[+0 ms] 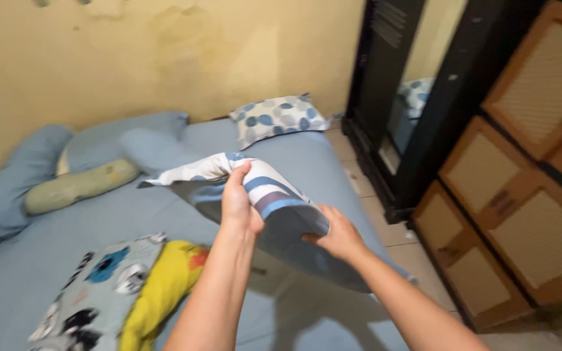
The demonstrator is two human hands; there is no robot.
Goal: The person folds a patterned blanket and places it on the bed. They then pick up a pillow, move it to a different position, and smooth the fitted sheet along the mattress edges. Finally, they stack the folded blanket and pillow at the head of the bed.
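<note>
Both of my hands hold a pillow (274, 201) in a white cover with blue and grey stripes, lifted above the blue mattress (333, 162). My left hand (239, 201) grips its upper edge with the thumb on top. My right hand (338, 235) holds the lower right corner from underneath. The pillow is bent between the two hands, and its far end droops to the left.
A spotted blue pillow (278, 117) lies at the mattress head by the yellow wall. A green bolster (76, 185) and blue pillows lie at the left. A patterned pillow (99, 286) and a yellow cloth (164, 286) lie near me. A black mirrored wardrobe (417, 130) and wooden drawers (521, 214) stand at the right.
</note>
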